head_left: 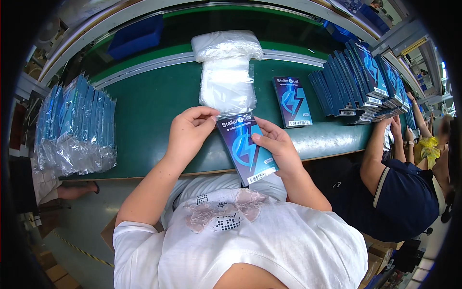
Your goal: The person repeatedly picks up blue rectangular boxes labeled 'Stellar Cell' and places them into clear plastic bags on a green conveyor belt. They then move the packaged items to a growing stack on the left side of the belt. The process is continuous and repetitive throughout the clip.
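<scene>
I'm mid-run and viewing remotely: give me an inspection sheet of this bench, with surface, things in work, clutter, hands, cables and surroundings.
Surface: green tabletop, shiny near its front edge.
Things in work: printed blue box, held tilted; clear plastic bags piled just beyond it.
Clutter: bagged boxes at left; single box right of the bags; stacked boxes farther right.
Hands: right hand grips the box's right side; left hand at its upper left corner, exact grip unclear.
Cables: nothing seen.
Surroundings: blue bin beyond the metal rail; co-worker at right.
</scene>
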The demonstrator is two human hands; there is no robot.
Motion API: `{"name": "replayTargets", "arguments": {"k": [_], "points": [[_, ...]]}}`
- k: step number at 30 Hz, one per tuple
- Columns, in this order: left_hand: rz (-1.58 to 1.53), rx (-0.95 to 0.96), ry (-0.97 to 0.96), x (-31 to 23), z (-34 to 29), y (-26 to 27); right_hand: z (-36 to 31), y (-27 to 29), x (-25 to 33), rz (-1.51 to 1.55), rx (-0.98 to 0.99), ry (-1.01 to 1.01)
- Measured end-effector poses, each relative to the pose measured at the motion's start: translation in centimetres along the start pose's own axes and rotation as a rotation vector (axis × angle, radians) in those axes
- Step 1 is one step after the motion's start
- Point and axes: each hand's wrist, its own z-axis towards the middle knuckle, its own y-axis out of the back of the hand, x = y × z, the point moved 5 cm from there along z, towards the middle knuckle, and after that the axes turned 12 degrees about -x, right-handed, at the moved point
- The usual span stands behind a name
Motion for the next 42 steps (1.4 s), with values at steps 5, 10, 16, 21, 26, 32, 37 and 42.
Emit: {"name": "replayTargets", "arguments": {"k": [5, 10, 16, 21, 26, 32, 37, 42], "points": [[0.329, 0.01, -0.443, -2.7, -2.2, -0.3, 0.1, -1.0, -0.8, -0.035, -0.231, 0.183], [-0.001, 0.149, -0.183, -1.7, -3.4, 0.7, -0.2, -1.8, -0.4, 0.049, -0.287, 0.254], [-0.579, 0.011, 0.242, -0.4, -4.5, -0.1, -0.5, -4.4, -0.5, -0.261, -0.148, 0.297], [-0.667, -0.085, 0.113, -1.9, -3.4, 2.2, -0.1, -5.7, 0.2, -0.541, 0.068, 0.351], [-0.657, 0.082, 0.141, -3.9, -5.3, 0.8, -1.9, -7.1, 4.9, -0.755, 0.151, 0.663], [-0.527, 0.418, 0.222, -2.5, -7.4, -0.9, -4.7, -6.3, 7.3, -0.551, -0.122, 1.45], [-0.669, 0.391, 0.414, -2.1, -6.5, -0.5, -4.3, -10.0, 3.9, -0.59, 0.163, 1.223], [-0.656, 0.105, 0.254, -3.0, -6.4, 2.1, -6.7, -13.0, 0.1, -0.643, 0.855, 1.009]]}}
